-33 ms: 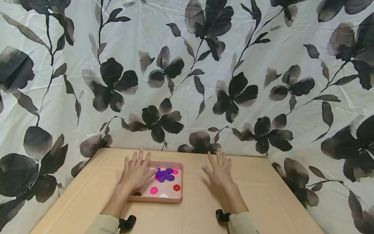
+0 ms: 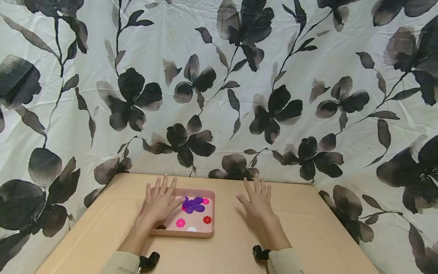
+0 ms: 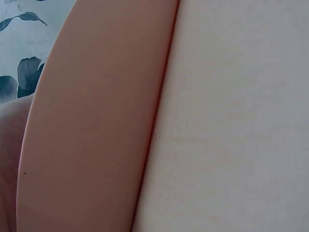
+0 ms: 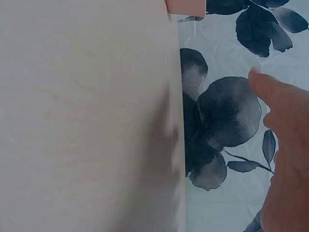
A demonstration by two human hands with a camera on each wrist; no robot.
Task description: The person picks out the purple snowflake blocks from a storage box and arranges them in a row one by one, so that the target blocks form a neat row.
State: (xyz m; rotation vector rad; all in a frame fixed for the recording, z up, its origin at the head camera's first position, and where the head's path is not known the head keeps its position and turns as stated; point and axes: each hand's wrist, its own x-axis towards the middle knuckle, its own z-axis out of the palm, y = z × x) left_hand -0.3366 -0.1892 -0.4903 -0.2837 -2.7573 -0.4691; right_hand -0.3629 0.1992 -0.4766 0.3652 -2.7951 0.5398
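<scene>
A shallow pink tray (image 2: 184, 234) sits on the table with small flower-shaped pieces in it. Purple flowers (image 2: 194, 206) lie clustered near its back. Around them are a pink flower (image 2: 180, 223), a red flower (image 2: 207, 220), a white flower (image 2: 191, 229) and a dark brown flower (image 2: 161, 227). My left hand (image 2: 155, 207), fingers spread, is over the tray's left side and hides part of it. The left wrist view shows the tray's outer wall (image 3: 96, 116) close up. To the right of the tray, my right hand (image 2: 259, 203) hovers over the table with fingers spread, holding nothing.
The light wooden-coloured tabletop (image 2: 308, 228) extends on both sides of the tray. Behind it hangs a white cloth (image 2: 219, 114) printed with dark flowers. A black wrist device (image 2: 149, 260) is strapped at the left sleeve, and another black device (image 2: 261, 253) at the right.
</scene>
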